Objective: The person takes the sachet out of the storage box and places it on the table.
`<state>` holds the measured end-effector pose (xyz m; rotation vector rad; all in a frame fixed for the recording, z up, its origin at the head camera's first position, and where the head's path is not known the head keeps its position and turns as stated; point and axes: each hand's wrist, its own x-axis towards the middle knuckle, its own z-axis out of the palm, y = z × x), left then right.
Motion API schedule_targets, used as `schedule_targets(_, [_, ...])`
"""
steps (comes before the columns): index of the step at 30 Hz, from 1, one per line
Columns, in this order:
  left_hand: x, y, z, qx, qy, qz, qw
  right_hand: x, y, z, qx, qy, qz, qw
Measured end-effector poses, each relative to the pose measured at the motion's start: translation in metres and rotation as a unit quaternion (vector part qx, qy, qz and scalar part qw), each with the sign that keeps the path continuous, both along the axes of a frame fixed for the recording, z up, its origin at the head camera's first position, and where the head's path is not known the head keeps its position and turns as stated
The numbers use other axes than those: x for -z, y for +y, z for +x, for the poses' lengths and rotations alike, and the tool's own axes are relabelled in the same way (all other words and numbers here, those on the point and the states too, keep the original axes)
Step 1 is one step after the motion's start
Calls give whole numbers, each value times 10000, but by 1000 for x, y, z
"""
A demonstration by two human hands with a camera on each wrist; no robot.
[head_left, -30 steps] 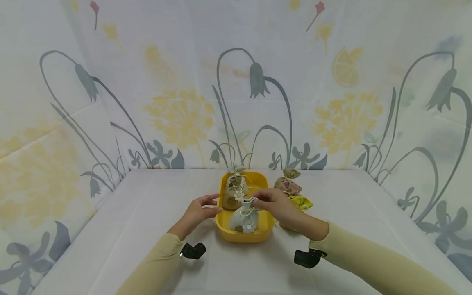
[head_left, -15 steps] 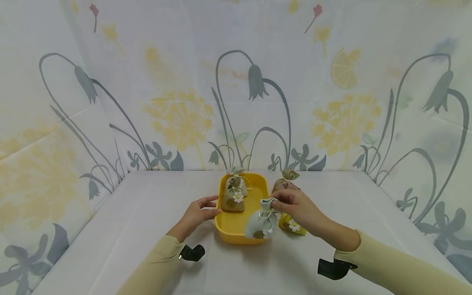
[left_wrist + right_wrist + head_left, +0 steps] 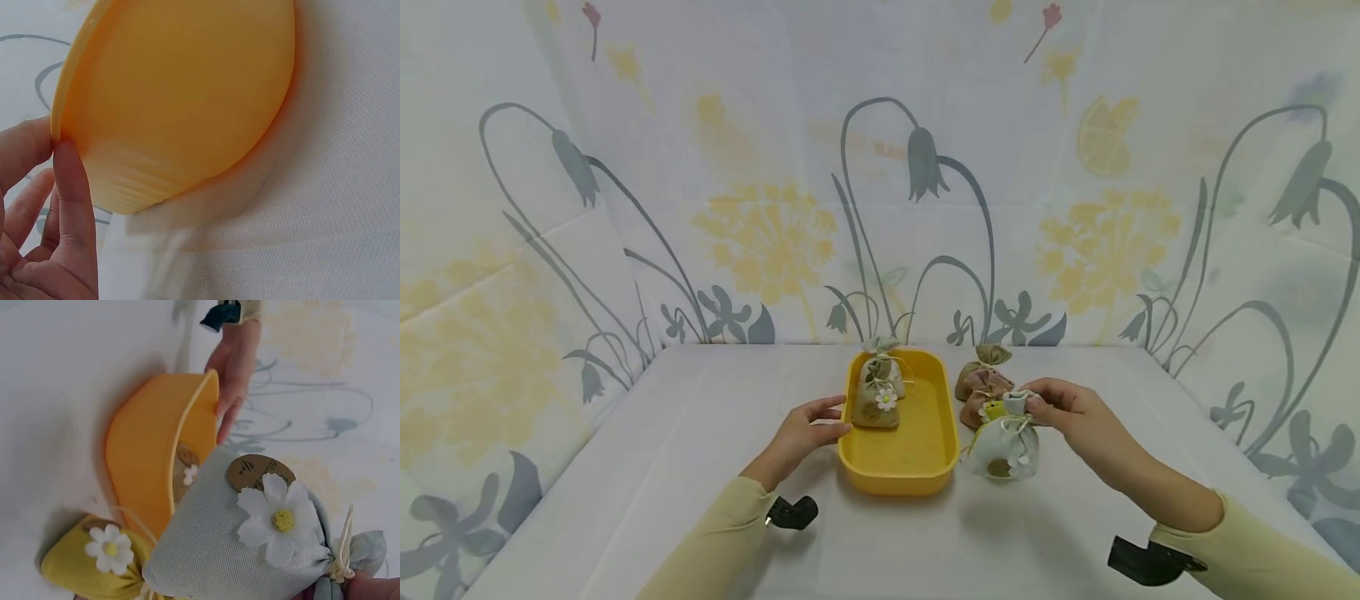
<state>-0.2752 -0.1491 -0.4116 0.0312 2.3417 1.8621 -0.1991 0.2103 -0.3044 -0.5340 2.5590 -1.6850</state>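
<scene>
My right hand [image 3: 1082, 421] pinches the gathered top of a pale grey drawstring pouch [image 3: 1004, 450], which hangs just right of the yellow plastic tub. In the right wrist view, the pouch [image 3: 225, 531] carries a white fabric flower and a brown oval tag. My left hand [image 3: 801, 433] touches the left rim of the tub [image 3: 895, 485], its thumb and fingers spread and fairly straight; the left wrist view shows fingertips [image 3: 69, 156] right at the rim. Inside the tub, at its left side, stands a beige pouch [image 3: 874, 410] with a white flower, and another pale pouch behind it.
Right of the tub are a brown pouch [image 3: 967, 379], a pinkish-brown pouch [image 3: 974, 408] and a yellow pouch [image 3: 75, 569], the yellow one mostly hidden behind the grey pouch in the head view. A flower-printed cloth [image 3: 880, 208] hangs behind the white table [image 3: 737, 379].
My right hand has lifted the grey pouch out of the tub and carried it right, past the rim, toward the pouches beside it. My left hand has stayed at the tub's rim.
</scene>
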Motion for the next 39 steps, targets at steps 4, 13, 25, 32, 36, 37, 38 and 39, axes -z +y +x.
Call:
schedule_targets(4, [-1, 0, 1, -39, 18, 25, 10000, -3, 17, -2, 396, 44, 161, 9991])
schedule_targets(13, [-4, 0, 1, -38, 48, 6, 10000, 1, 52, -27, 639, 260, -172, 9975])
schedule_targets(25, [0, 0, 1, -5, -42, 43, 10000, 20, 71, -73, 1080, 73, -48, 9941])
schedule_targets(32, [0, 2, 0, 1, -7, 39, 10000, 28, 71, -97, 1390, 142, 240, 9899])
schedule_targets(36, [0, 1, 1, 7, -29, 69, 10000, 35, 68, -111, 1413, 92, 404, 9891])
schedule_targets(37, [0, 1, 1, -3, -29, 76, 10000, 37, 67, -115, 1404, 75, 445, 9891])
schedule_targets(38, [1, 1, 1, -7, -33, 96, 9999, 39, 66, -119, 1374, 46, 472, 9894])
schedule_targets(39, [1, 1, 1, -8, -45, 123, 9999, 40, 64, -123, 1342, 12, 511, 9896])
